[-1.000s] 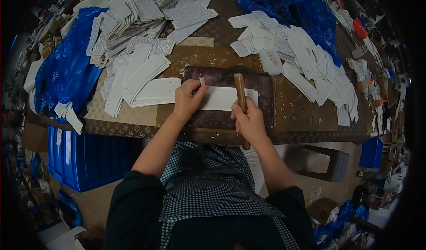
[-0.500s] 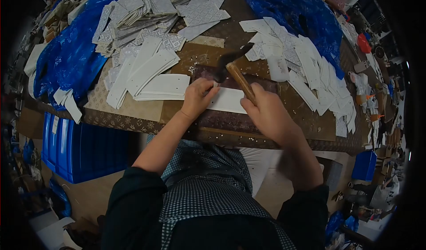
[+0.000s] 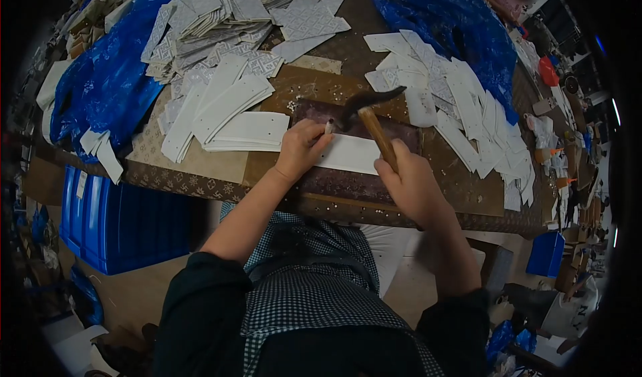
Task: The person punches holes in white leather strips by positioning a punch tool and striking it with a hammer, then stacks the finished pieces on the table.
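Observation:
My right hand is wrapped round the wooden handle of a claw hammer. The dark head with its long curved claw is up by the fingers of my left hand. Those fingers pinch a short, pale, upright punch, mostly hidden by the grip. Under it lies a white strip on a dark reddish pad, its left end covered by my left hand. To the left, a stack of white strips with small holes reaches close to my left wrist.
Patterned strips are piled at the back left, and loose white strips spread on the right. Blue plastic bags flank the heaps. Tiny white bits dot the table around the pad. A blue bin stands below the table's left edge.
The hammer and my right hand have shifted slightly right and down, the claw now lying flatter. My left hand keeps its pinch in nearly the same place.

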A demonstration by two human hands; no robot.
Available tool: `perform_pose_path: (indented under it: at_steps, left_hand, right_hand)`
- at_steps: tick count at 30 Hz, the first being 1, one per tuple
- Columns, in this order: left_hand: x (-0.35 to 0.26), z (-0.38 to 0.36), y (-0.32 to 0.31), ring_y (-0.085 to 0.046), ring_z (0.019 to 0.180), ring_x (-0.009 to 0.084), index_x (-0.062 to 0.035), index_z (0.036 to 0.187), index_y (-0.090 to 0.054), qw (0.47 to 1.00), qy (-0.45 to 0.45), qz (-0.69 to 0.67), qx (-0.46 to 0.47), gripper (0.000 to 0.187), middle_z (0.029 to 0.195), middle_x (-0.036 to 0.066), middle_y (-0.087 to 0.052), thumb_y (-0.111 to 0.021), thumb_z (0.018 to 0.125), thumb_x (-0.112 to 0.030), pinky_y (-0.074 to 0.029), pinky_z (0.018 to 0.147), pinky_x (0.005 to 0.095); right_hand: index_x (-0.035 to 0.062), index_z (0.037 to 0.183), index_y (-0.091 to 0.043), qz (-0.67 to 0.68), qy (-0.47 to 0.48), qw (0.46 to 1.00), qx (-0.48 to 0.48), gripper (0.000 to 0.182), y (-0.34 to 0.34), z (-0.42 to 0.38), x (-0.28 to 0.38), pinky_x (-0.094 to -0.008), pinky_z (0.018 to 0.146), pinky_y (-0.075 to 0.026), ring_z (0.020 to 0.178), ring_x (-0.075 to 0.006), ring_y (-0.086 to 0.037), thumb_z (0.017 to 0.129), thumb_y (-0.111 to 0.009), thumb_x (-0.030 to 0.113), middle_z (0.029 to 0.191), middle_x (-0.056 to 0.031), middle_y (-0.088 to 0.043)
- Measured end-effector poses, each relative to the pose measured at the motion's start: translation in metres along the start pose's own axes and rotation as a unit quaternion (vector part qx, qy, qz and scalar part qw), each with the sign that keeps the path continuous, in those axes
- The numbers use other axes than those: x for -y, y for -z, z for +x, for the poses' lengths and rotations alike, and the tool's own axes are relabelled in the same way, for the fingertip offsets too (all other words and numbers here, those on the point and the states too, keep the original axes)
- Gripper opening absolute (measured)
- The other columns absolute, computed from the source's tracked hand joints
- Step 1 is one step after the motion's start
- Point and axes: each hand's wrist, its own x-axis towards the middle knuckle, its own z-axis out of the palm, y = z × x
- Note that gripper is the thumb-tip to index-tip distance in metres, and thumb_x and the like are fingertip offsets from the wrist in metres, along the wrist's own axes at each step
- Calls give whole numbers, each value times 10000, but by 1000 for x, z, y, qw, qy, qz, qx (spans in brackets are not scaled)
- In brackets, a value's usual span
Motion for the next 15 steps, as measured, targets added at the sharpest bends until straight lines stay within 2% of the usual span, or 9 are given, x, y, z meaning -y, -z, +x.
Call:
perform_pose_path:
  at_steps: [1, 4, 7, 9, 12, 13, 15]
  left_hand:
    - [0, -2, 1, -593, 695, 286, -29, 902, -688, 1000, 2, 17, 1, 155, 765, 104, -602, -727, 820, -154, -488, 624, 363]
    - [-5, 3, 2, -603, 721, 287, -31, 938, -682, 999, -3, 35, 17, 163, 810, 111, -613, -710, 833, -152, -493, 635, 361]
    - [-11, 4, 3, -619, 760, 287, -31, 978, -673, 999, 10, -18, 26, 172, 867, 124, -628, -683, 849, -145, -503, 658, 352]
    - [-11, 4, 0, -629, 786, 286, -29, 1004, -666, 997, 30, -73, 23, 184, 900, 133, -634, -666, 857, -140, -510, 675, 343]
    - [-4, 7, 8, -637, 799, 282, -27, 1022, -667, 994, 65, -6, 84, 195, 915, 140, -637, -660, 865, -142, -519, 686, 333]
    - [-5, 9, 9, -641, 774, 270, -23, 1013, -673, 993, 81, -12, 87, 194, 904, 140, -647, -669, 865, -147, -517, 672, 326]
    - [-5, 11, 7, -579, 695, 175, -10, 955, -670, 994, 82, -10, 68, 173, 789, 90, -623, -701, 854, -147, -475, 631, 294]
  right_hand:
    - [11, 972, -509, 56, -14, 998, 1, 186, -2, -5, -3, -331, 511, -480, 582, -244, -642, 957, -572, 185, 747, -149, -638]
    - [12, 978, -527, 273, -184, 944, 13, 182, -14, -13, -9, -294, 455, -442, 482, -158, -569, 974, -557, 192, 792, -101, -667]
    - [14, 990, -528, 377, -191, 904, -59, 171, -59, -11, -37, -252, 427, -413, 453, -87, -507, 999, -519, 184, 882, -90, -694]
    - [7, 990, -513, 438, -179, 875, -104, 185, -83, -10, -51, -240, 416, -419, 444, -87, -507, 1016, -487, 188, 972, -122, -703]
    - [7, 988, -503, 480, -195, 842, -148, 214, -99, -11, -58, -234, 417, -426, 438, -91, -509, 1016, -494, 219, 995, -116, -706]
    - [7, 988, -505, 477, -193, 846, -143, 215, -100, -13, -58, -235, 418, -427, 438, -93, -511, 1016, -493, 220, 993, -111, -707]
    - [8, 989, -509, 467, -181, 855, -133, 216, -98, -13, -60, -239, 420, -429, 438, -98, -513, 1016, -490, 222, 990, -102, -709]
